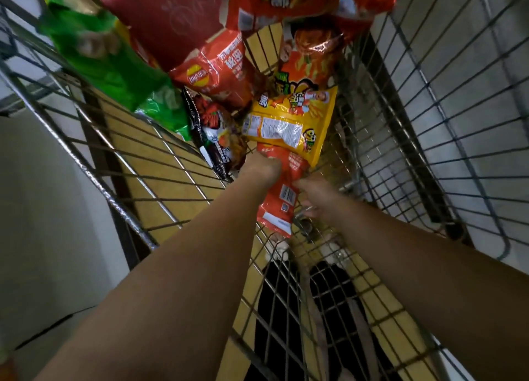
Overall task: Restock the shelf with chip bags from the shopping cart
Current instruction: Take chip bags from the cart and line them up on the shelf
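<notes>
Much of the left hand (264,166) is hidden: it is seen from behind the wrist, its fingers buried at the upper end of an orange-red chip bag (282,191), so it grips the bag, though the exact finger hold cannot be made out. The right hand (313,196) sits at the bag's right edge near the barcode, thumb laid onto the foil and fingers curled behind it, holding the same bag. Both forearms reach steeply down into the wire shopping cart (400,140), where this bag lies at the near end of the pile, its top tucked under a yellow chip bag (286,126) whose back label is too small to read. Beyond, a red Lay's bag (217,74) shows the round Lay's logo and Chinese characters. A black snack bag (214,134) lies left of the yellow one, and a green bag (108,63) is motion-blurred, its print unreadable. A large orange bag (306,57) and more red packaging run off the top edge. Through the cart mesh, dark trousers and white shoes show faintly.
</notes>
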Available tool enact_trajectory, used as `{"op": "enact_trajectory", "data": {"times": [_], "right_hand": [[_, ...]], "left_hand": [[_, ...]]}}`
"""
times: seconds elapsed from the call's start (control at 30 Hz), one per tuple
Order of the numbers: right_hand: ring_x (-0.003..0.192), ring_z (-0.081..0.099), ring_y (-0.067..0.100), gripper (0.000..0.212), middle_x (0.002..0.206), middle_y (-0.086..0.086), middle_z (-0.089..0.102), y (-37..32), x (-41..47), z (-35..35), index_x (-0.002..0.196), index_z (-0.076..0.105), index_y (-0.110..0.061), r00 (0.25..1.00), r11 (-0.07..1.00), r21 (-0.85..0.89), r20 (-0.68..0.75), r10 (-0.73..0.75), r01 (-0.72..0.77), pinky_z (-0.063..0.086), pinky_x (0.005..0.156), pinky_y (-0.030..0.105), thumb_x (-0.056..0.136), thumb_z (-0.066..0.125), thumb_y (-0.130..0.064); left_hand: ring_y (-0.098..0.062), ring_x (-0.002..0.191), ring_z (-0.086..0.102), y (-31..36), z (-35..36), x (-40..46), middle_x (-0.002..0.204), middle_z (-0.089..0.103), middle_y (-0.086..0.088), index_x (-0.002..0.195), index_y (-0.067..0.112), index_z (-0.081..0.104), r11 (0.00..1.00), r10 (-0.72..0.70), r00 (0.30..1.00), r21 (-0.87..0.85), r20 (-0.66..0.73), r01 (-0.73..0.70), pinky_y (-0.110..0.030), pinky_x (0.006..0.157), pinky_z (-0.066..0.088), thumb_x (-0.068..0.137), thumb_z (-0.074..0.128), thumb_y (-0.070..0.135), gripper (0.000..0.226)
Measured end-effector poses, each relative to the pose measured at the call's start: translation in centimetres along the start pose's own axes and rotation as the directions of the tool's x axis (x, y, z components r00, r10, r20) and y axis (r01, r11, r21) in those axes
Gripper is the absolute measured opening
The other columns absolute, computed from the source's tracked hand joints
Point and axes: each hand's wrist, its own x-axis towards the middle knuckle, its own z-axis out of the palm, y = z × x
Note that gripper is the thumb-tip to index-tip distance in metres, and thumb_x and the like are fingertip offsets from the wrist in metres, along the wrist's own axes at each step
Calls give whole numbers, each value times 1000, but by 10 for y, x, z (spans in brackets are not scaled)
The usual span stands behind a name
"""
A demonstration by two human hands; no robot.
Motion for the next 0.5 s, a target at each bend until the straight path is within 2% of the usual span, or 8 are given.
{"op": "enact_trajectory", "data": {"times": [0.07, 0.17, 0.23, 0.37, 0.43, 0.5], "right_hand": [[97, 48, 21, 36, 119, 9, 53, 0, 5, 2, 129, 43, -12, 999, 998, 60, 30, 16, -18, 44, 63, 31, 94, 52, -20], [100, 51, 24, 29, 117, 11, 56, 0, 13, 3, 118, 46, -13, 997, 992, 119, 71, 41, -49, 48, 81, 40, 93, 53, -26], [98, 55, 24, 32, 105, 8, 58, 1, 18, 3, 120, 47, -13, 994, 977, 198, 90, 62, -79, 47, 90, 40, 93, 54, -28], [87, 60, 20, 46, 97, 6, 62, 2, 21, 2, 124, 48, -10, 990, 969, 230, 126, 63, -91, 50, 77, 30, 88, 61, -35], [91, 61, 23, 46, 97, 7, 64, 2, 20, 0, 122, 51, -8, 987, 977, 192, 151, 59, -88, 50, 80, 32, 86, 63, -35], [99, 61, 26, 48, 107, 10, 65, 2, 17, -4, 122, 52, -8, 987, 984, 157, 150, 57, -81, 50, 82, 36, 85, 64, -36]], "left_hand": [[-36, 108, 59, -2, 0, 3, 123, 57, -14, 133, 9, 45, 1000, -7, 1000, 2, 13, 7, -48, 97, 48, 95, 50, 21, 40], [-39, 105, 60, -5, 1, 2, 115, 57, -15, 131, 8, 45, 999, -28, 997, 30, 75, 25, -50, 94, 49, 95, 51, 18, 38], [-39, 100, 62, -6, 2, 3, 117, 60, -18, 128, 8, 47, 999, -34, 993, 45, 117, 29, -50, 91, 51, 95, 51, 19, 36], [-30, 86, 63, -2, 3, 2, 113, 60, -13, 126, 6, 42, 993, -29, 991, 114, 130, 14, -37, 75, 53, 97, 50, 25, 35], [-33, 97, 63, -1, 4, 2, 122, 58, -17, 136, 6, 37, 990, -29, 995, 142, 97, 15, -39, 83, 53, 94, 52, 26, 49], [-34, 104, 61, 2, 5, -1, 124, 57, -16, 136, 6, 41, 984, -13, 997, 179, 77, -1, -40, 91, 51, 94, 52, 25, 48]]}}
